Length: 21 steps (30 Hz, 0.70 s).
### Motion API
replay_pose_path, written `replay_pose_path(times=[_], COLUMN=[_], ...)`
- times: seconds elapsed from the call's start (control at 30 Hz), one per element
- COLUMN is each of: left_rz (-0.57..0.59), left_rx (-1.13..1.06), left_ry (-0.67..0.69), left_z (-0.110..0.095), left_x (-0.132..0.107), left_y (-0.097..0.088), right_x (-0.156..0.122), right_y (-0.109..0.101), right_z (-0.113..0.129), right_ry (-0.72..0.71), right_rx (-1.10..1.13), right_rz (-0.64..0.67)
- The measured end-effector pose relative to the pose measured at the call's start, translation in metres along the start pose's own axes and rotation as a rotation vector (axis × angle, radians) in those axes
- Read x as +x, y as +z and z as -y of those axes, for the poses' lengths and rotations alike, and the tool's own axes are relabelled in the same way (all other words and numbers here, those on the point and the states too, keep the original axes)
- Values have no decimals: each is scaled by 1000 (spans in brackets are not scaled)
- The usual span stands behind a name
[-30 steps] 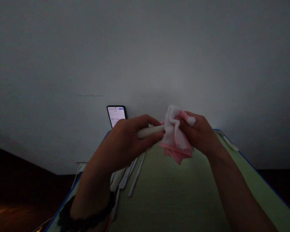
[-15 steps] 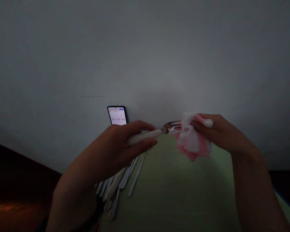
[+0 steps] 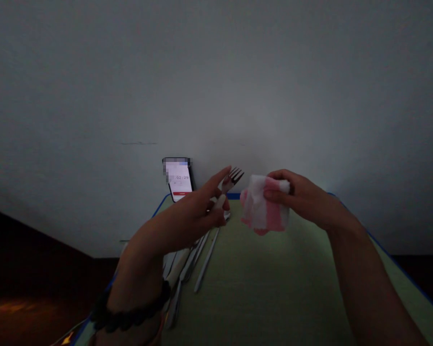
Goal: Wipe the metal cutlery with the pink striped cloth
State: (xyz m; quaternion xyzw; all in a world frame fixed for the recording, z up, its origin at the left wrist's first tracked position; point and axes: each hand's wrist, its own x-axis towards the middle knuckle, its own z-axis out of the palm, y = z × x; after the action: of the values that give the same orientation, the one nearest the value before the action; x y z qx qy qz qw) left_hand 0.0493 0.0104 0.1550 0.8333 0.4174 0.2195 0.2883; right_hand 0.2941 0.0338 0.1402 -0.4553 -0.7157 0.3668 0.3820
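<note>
My left hand (image 3: 198,211) is closed around the pale handle of a fork (image 3: 228,185), its tines pointing up and to the right. Pinched in my right hand (image 3: 299,197) is a folded pink and white striped cloth (image 3: 266,204), held a short way right of the fork and apart from it. Beneath my left hand and wrist lies a pile of cutlery (image 3: 180,269), partly hidden by the arm. One slim metal piece (image 3: 206,262) lies at the pile's right side.
A phone (image 3: 179,179) showing a timer leans against the grey wall (image 3: 238,86) at the table's back. The greenish table (image 3: 267,288) has a blue edge (image 3: 234,196). On my left wrist is a dark beaded bracelet (image 3: 133,315).
The cloth has come off the fork's tines. My left hand has turned the fork so the tines point more upward, and my right hand with the cloth has shifted left.
</note>
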Motion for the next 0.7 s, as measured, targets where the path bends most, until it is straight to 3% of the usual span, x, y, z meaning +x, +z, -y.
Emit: replay_pose_path(times=[0.1, 0.2, 0.3, 0.43, 0.57, 0.7], left_rz=[61, 89, 117, 124, 113, 121], left_rx=[-52, -21, 73, 168, 222, 43], left_ry=[-48, -112, -167, -193, -45, -36], left_z=[-2, -2, 3, 10, -2, -14], left_x=[-1, 2, 8, 12, 13, 17], left_y=[2, 5, 12, 20, 23, 35], right_x=[11, 21, 15, -25, -62, -62], right_y=[13, 33, 57, 77, 83, 85], right_z=[-4, -29, -68, -106, -104, -91], right_ry=[9, 87, 173, 274, 318, 305], right_rx=[372, 837, 930, 992, 1045, 1180], right_rz=[-116, -171, -232, -270, -196, -77])
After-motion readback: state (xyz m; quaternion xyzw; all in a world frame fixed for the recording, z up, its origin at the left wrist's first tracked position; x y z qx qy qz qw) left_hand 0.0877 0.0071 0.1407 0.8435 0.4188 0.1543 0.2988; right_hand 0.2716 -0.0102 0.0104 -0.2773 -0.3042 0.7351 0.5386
